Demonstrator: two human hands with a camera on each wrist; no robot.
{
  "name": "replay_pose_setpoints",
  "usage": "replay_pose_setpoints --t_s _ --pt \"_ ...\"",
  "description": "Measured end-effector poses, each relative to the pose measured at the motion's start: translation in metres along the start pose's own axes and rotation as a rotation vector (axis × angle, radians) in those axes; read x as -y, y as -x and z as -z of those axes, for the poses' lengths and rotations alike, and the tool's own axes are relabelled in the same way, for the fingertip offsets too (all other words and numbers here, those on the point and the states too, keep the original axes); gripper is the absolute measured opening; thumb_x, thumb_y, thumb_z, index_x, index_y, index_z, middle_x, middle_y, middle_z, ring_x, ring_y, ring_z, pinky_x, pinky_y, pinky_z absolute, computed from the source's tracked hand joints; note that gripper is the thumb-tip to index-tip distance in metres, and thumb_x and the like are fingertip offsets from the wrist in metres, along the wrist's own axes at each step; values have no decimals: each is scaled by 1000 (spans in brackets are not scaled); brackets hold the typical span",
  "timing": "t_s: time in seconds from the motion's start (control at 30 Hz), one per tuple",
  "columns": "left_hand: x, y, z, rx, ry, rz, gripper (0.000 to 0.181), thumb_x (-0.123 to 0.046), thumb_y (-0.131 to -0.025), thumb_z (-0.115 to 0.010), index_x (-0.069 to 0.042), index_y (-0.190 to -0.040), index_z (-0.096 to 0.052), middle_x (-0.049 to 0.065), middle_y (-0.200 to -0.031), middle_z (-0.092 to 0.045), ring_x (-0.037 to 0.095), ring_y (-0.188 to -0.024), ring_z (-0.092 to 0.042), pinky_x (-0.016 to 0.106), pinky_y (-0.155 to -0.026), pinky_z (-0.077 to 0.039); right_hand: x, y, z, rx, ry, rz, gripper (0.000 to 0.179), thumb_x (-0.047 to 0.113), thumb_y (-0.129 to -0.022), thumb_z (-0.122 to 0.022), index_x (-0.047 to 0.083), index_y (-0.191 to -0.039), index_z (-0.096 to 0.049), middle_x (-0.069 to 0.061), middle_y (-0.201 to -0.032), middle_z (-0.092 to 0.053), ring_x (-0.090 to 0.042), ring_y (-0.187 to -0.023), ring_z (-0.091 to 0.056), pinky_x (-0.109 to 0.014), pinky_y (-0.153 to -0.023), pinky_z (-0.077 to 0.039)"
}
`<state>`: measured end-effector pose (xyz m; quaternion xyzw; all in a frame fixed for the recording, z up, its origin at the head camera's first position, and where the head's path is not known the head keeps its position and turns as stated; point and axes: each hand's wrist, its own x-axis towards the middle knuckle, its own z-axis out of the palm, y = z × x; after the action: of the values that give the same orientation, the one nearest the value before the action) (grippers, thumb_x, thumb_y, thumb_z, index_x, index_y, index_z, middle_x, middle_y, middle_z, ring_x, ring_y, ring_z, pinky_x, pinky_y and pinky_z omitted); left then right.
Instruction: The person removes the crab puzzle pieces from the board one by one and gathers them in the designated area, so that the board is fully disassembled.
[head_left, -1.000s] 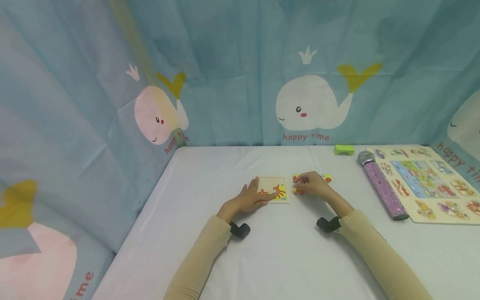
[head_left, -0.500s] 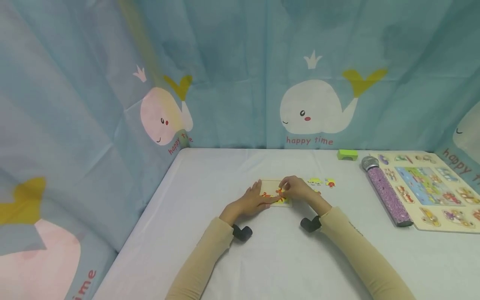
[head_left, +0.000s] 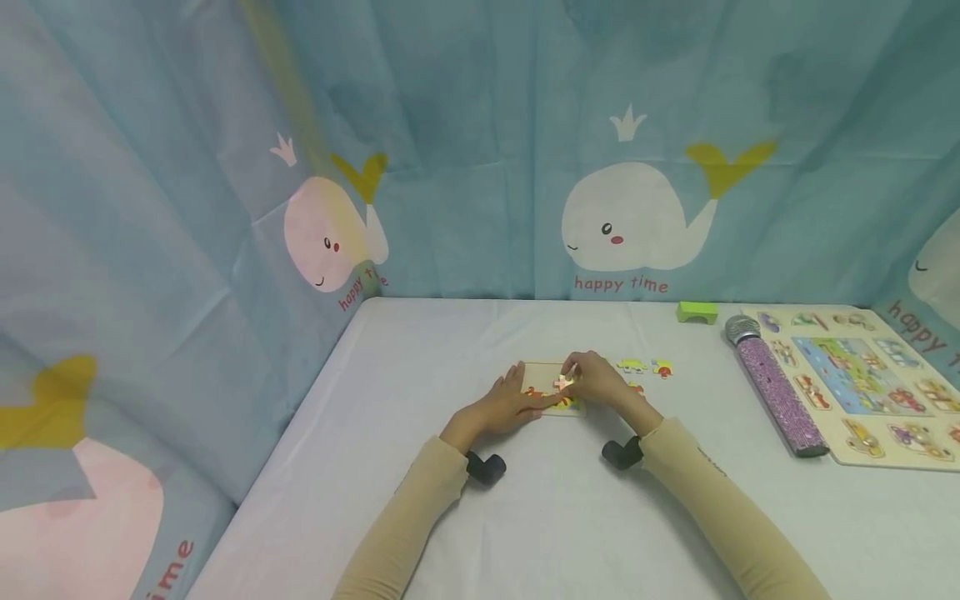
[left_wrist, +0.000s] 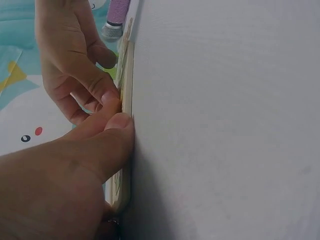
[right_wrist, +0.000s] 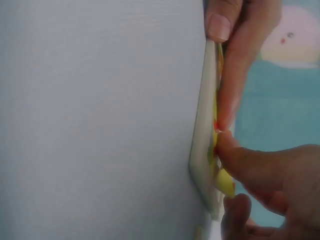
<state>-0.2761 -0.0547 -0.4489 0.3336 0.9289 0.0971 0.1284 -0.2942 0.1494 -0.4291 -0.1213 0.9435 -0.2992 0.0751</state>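
A small square wooden puzzle board [head_left: 542,375] lies on the table, its lower part filled with red and yellow pieces. My left hand [head_left: 504,407] rests across its left side, fingers spread, with the index finger stretched over the fitted pieces. In the left wrist view, the left thumb [left_wrist: 120,130] touches the board's near edge. My right hand [head_left: 596,379] pinches a puzzle piece [head_left: 562,383] over the board's right side. That piece shows a yellow edge [right_wrist: 226,182] tilted up from the board in the right wrist view. Part of it is hidden by fingers.
Loose puzzle pieces [head_left: 632,366] lie right of the right hand, one partly hidden behind it. Farther right are a glittery purple microphone [head_left: 776,392] and a large wooden peg puzzle [head_left: 847,454]. A green block [head_left: 697,312] stands near the back edge, before a whale-print curtain [head_left: 465,167].
My right hand has moved left from the loose pieces to the board, bringing a puzzle piece, which now tilts between the fingers. My left hand has stayed on the board. The head view has shifted slightly.
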Motion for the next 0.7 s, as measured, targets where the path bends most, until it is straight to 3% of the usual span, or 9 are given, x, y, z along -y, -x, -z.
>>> replay_pose_setpoints --t_s 0.27,0.5,0.7 --pt "-2 1 2 -2 2 6 43 -37 -98 -38 -45 -140 -31 29 -150 0 42 -140 1 54 -113 -11 0 1 1 -17 -4 -20 22 12 -75 -74 9 -93 -60 -8 -87 -57 -19 -74 -49 -27 -61 -39" --pt "-10 -1 6 40 -28 34 47 -33 -99 -35 -49 -141 -21 32 -149 3 45 -139 3 54 -112 -12 -3 -4 2 -14 -17 -39 21 13 -74 -75 11 -90 -61 -6 -83 -59 -19 -71 -49 -27 -59 -37" --pt "-13 -3 2 47 -43 78 46 -32 -99 -33 -48 -141 -22 31 -150 4 43 -140 3 52 -113 -11 -7 -2 1 -33 -75 -1 11 9 -78 -69 9 -88 -63 -6 -78 -62 -16 -63 -49 -25 -54 -39"
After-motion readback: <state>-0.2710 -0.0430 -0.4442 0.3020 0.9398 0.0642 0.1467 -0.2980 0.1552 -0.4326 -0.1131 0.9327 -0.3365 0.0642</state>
